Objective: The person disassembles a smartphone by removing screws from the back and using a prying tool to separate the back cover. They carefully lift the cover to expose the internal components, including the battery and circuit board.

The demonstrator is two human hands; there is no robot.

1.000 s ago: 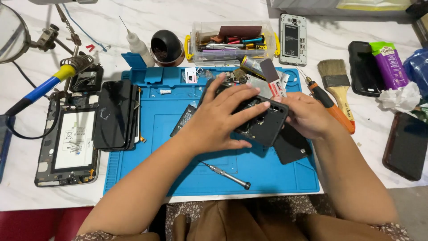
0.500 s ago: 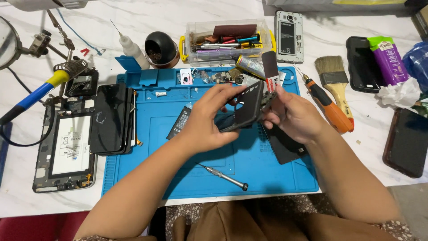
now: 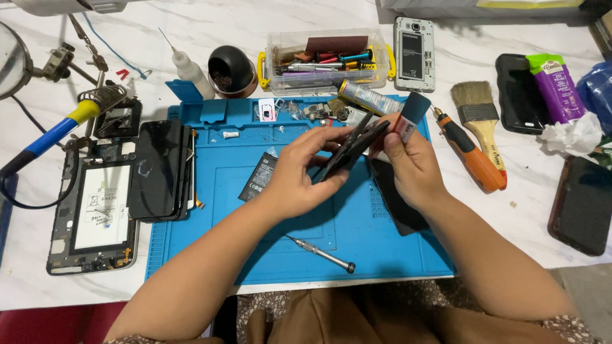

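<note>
A: Which step is this?
B: The left hand (image 3: 299,175) grips the dark phone (image 3: 350,148) edge-on above the blue mat (image 3: 210,210); the right hand (image 3: 408,162) pinches a flat pry card (image 3: 411,114), seemingly at its seam.
A: Next?
B: Probably gentle, even prying.

One camera only, worn on the head, looks steeply down and forward at the table (image 3: 191,38) from near, both forearms entering from below.
</note>
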